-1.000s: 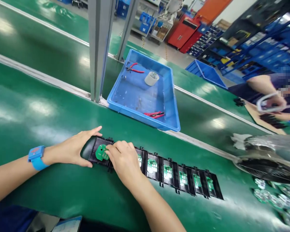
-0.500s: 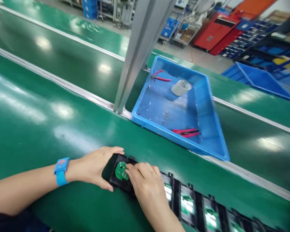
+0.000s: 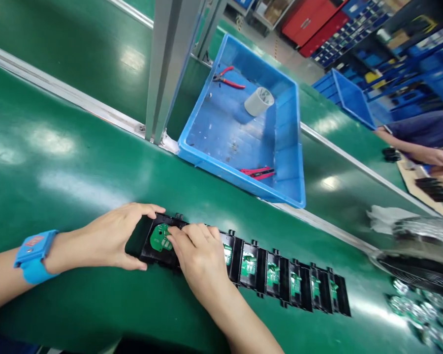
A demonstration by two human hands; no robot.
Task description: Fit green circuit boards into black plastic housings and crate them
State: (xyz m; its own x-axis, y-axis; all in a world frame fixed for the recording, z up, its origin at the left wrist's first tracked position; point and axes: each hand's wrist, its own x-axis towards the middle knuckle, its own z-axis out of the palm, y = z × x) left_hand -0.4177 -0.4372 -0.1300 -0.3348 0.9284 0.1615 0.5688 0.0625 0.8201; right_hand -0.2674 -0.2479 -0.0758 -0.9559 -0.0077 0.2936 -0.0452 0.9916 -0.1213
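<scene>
In the head view, a row of black plastic housings (image 3: 238, 253) lies side by side on the green bench, with green circuit boards inside. At the row's left end sits a housing (image 3: 146, 251) holding a rounded green circuit board (image 3: 157, 238). My left hand (image 3: 109, 238), with a blue wristband, spans that end, fingertips at the top corner and thumb at the lower one. My right hand (image 3: 203, 253) reaches over the row, thumb and forefinger closed at the board's right edge. Its palm hides part of the neighbouring housings.
Beyond the row stands a blue tray (image 3: 243, 191) with red-handled pliers (image 3: 232, 83), a red-handled tool (image 3: 258, 172) and a white roll (image 3: 259, 102). A metal post (image 3: 166, 73) rises beside it. At right are a fan (image 3: 421, 268), shiny parts (image 3: 421, 307) and another person's hands (image 3: 441, 157).
The view has swung right and down, bringing the row's far end, the fan and another person into sight. Both my hands keep their places at the end housing and its board.
</scene>
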